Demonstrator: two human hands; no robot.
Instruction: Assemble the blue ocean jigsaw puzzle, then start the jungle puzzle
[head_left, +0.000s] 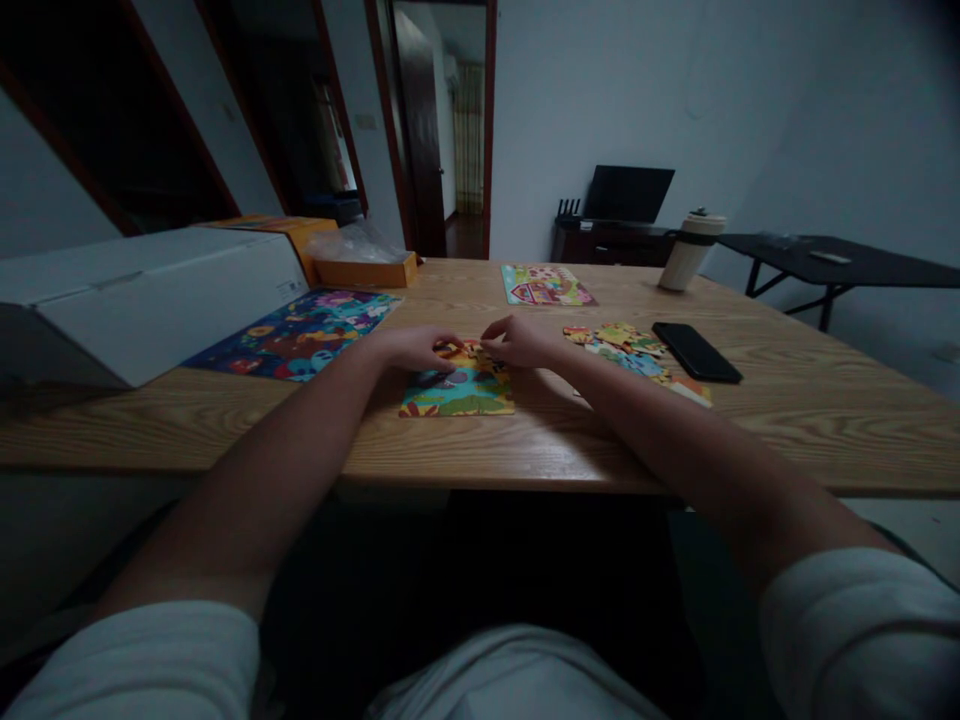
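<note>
A small colourful jigsaw board [459, 392] lies on the wooden table [787, 400] straight ahead of me. My left hand [417, 347] rests on its upper left part, fingers curled and pinching at a puzzle piece [454, 350]. My right hand [521, 342] meets it from the right, fingers bent down onto the same spot at the board's top edge. Several loose puzzle pieces [626, 345] lie in a pile just right of my right hand.
A black phone [696, 351] lies right of the pieces. A larger blue puzzle [300, 332] and a white box [142, 295] sit left, an orange box [367, 270] behind. Another puzzle [546, 285] and a tumbler [690, 250] stand at the far edge.
</note>
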